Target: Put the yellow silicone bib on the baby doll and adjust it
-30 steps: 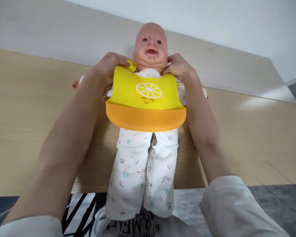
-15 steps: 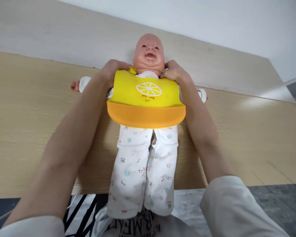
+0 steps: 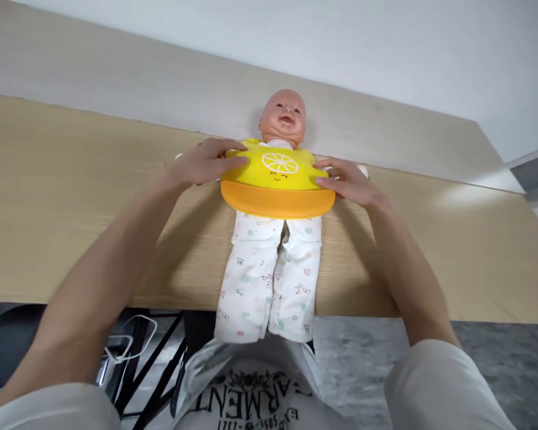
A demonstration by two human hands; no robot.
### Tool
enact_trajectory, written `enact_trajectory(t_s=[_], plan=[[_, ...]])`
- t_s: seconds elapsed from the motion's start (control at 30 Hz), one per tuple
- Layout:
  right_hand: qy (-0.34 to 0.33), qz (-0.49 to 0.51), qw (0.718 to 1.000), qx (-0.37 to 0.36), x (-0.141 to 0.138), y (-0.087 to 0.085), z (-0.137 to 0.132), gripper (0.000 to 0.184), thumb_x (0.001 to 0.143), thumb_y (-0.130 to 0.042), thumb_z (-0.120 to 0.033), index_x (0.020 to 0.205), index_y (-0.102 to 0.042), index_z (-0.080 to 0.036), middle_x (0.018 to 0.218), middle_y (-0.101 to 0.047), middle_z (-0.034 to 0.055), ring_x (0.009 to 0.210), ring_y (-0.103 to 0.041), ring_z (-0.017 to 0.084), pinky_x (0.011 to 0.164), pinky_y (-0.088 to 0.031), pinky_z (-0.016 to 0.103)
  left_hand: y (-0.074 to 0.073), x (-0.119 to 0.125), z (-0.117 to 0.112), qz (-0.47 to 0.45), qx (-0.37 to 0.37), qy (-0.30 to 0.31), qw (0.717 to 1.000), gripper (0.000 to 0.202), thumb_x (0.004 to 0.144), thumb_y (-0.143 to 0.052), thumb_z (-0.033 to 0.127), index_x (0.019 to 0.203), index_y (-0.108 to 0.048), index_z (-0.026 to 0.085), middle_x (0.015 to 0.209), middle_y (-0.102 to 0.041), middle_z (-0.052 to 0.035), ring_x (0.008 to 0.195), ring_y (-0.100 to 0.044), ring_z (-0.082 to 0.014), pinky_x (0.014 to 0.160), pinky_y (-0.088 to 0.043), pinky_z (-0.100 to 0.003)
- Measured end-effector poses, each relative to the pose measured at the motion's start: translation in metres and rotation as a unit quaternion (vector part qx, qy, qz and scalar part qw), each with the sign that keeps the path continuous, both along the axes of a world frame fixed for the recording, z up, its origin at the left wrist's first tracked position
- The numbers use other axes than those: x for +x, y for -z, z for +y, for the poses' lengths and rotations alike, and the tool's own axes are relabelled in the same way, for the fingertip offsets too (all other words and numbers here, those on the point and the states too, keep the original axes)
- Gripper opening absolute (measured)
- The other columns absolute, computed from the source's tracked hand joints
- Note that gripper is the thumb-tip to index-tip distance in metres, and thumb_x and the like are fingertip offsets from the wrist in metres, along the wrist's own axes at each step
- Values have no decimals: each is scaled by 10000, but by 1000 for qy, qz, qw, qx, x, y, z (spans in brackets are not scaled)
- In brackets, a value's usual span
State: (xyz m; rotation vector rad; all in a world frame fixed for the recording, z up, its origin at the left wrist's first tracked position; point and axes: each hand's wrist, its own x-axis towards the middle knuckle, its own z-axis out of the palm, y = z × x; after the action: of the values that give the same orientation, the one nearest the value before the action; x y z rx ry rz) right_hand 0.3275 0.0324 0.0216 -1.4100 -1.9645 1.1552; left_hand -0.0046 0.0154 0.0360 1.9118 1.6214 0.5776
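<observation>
A baby doll lies on its back in white printed trousers, its feet toward me. Over its chest lies a yellow bib with a white citrus slice and a smiling face, and an orange catch pocket along the bottom. My left hand rests with fingers stretched and apart on the bib's left side. On the opposite side, my right hand touches the bib's edge with extended fingertips, thumb and fingers apart. The doll's arms are mostly hidden behind my hands.
The doll lies on a light wooden table, its feet reaching past the front edge. A pale panel runs along the back, below a white wall. Beneath the table's left side are a black chair and a white cable.
Both hands have come away from the doll's neck and down to the bib's sides, their fingers opening. My view has shifted back, so the doll looks smaller.
</observation>
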Motion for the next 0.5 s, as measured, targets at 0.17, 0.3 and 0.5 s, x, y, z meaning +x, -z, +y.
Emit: enact_trajectory(t_s=[0.17, 0.3, 0.5], plan=[[-86, 29, 996, 16, 13, -2, -29, 673, 736, -732, -622, 1259, -573, -229, 1153, -589, 68, 833, -573, 127, 601, -484, 212, 6, -19, -22, 19, -31, 104, 994, 686, 777, -633, 644, 1347, -622, 263, 1228, -661, -47, 1066, -613, -255, 917, -473, -314], [-130, 22, 991, 33, 17, -3, -36, 574, 673, -806, -548, 1097, -627, -205, 1105, -609, 57, 942, -581, 167, 727, -516, 247, 9, -30, -31, -10, -69, 177, 982, 712, 677, -740, 614, 1297, -641, 278, 1282, -635, -73, 916, -643, -211, 782, -521, -291], [-143, 25, 989, 9, 21, 4, -38, 471, 695, -812, -500, 986, -610, -190, 988, -603, 30, 855, -572, 139, 693, -507, 239, 29, -31, -41, -123, -54, 145, 980, 573, 671, -771, 514, 1136, -646, 202, 969, -699, -69, 796, -651, -183, 708, -535, -268]])
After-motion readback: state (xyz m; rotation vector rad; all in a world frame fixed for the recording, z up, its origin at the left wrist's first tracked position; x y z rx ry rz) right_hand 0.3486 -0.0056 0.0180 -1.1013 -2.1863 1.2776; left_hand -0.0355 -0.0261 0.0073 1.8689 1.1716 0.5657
